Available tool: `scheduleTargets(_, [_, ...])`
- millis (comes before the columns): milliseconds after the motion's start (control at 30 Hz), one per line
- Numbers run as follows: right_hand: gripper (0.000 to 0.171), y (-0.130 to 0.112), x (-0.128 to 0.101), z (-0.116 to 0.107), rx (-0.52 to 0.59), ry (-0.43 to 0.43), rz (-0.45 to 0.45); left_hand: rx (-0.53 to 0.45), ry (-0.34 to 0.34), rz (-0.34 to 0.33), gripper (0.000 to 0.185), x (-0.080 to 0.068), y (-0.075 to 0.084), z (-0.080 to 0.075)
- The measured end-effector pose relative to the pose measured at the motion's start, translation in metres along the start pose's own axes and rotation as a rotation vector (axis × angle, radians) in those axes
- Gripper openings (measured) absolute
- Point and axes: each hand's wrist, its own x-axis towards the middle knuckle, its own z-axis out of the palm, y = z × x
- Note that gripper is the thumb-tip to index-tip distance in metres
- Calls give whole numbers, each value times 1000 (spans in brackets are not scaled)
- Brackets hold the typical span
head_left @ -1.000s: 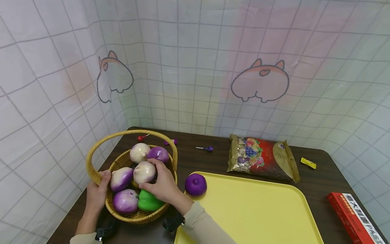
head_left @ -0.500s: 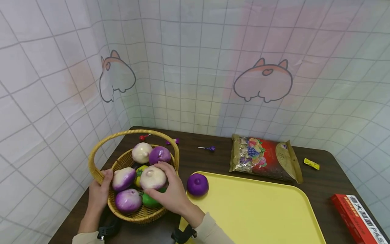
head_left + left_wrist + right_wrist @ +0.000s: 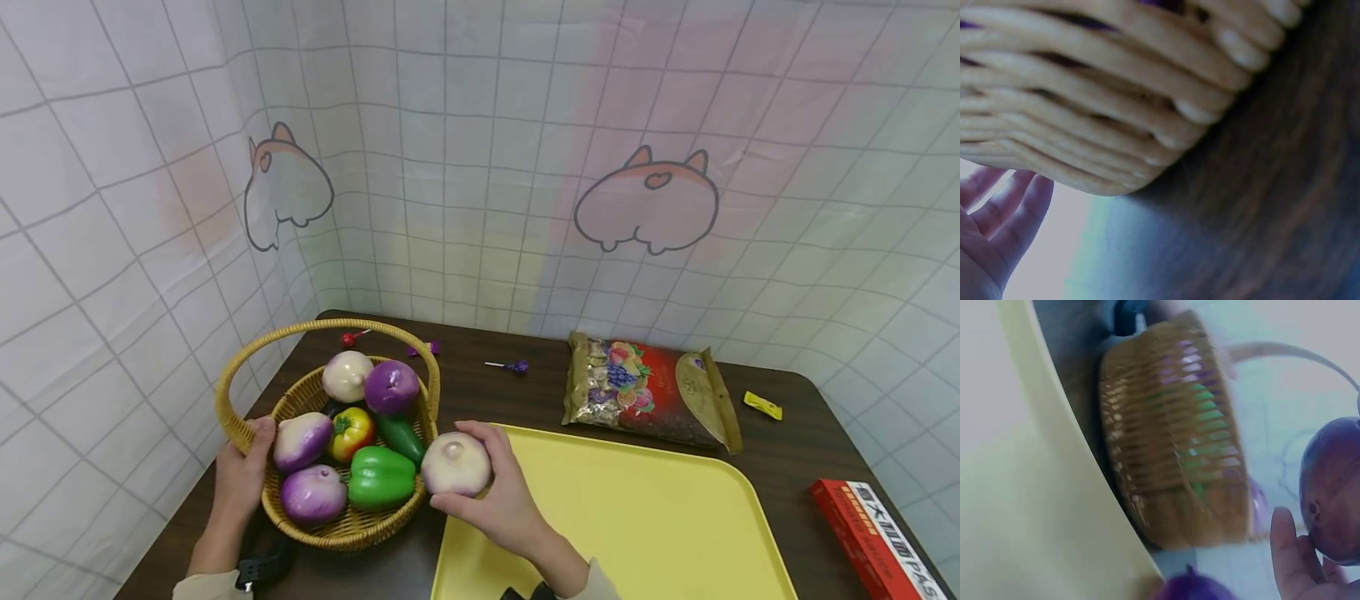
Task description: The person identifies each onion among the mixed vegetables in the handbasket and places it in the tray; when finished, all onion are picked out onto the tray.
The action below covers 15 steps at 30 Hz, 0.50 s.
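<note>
Over tray [image 3: 637, 517] edge: right hand [image 3: 498, 496] clutches onion [image 3: 455, 464] (pale); left hand [image 3: 240, 475] grips basket [image 3: 341, 529].

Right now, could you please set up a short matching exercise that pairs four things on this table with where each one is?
Things:
1. pale onion
2. green pepper
3. snack bag
4. red box

Places:
a. at the table's right front edge
b. in the right hand, at the yellow tray's left corner
c. on the table behind the tray
d. inside the basket, whose rim the left hand holds

Pairs: 1-b, 2-d, 3-c, 4-a
</note>
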Motion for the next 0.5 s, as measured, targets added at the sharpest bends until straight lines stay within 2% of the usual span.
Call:
scheduleTargets(100, [71,4,-6,-17,17,55,6,6,-10,-1,28,1,0,0])
scheduleTargets(367, [69,22,-13,-56,-154,107,-92,31,-15,-10,33,0,0,-2])
scheduleTargets(500, [67,28,-17,-75,-206,115,-82,41,-26,-8,36,1,-1,-1])
